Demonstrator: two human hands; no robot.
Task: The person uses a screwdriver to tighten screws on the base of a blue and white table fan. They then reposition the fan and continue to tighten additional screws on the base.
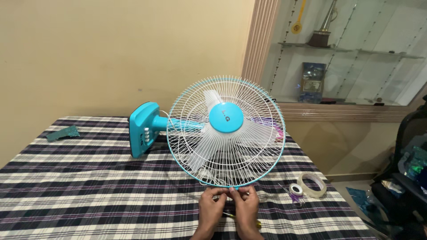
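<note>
Two hands, your left hand [210, 207] and right hand [246, 206], are pinching fingers together on the fan's [226, 131] turquoise wire-guard rim (checked cloth covering the desk [89, 186]).

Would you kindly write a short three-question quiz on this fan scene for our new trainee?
1. True or false: both hands pinch the bottom rim of the turquoise-and-white wire-guard fan.
2. What lies right of the hands on the checked tablecloth: A. clear tape roll B. hammer C. cup
3. Which way does the fan's turquoise base point?

Key:
1. True
2. A
3. Toward the left, lying on the table.
</note>
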